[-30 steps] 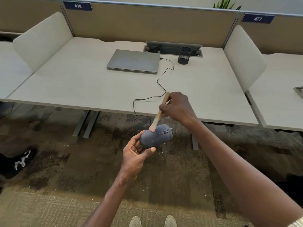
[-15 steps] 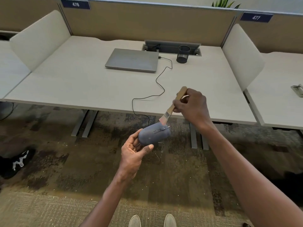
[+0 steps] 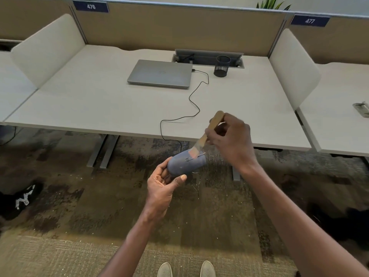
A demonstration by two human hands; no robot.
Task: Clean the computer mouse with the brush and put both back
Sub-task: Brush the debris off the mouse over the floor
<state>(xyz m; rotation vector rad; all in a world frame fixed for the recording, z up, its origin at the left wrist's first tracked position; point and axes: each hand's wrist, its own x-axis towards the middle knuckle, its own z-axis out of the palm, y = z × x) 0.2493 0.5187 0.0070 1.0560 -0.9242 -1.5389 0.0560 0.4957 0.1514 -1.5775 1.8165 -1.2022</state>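
Left hand grips grey mouse over floor, near desk edge. Right hand pinches brush, bristles touching mouse top.

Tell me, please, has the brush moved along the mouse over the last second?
Yes. The brush bristles have shifted from the mouse's rear end toward its front, the end nearer the desk.

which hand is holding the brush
The right hand grips the brush by its wooden handle; the left hand holds the mouse instead.
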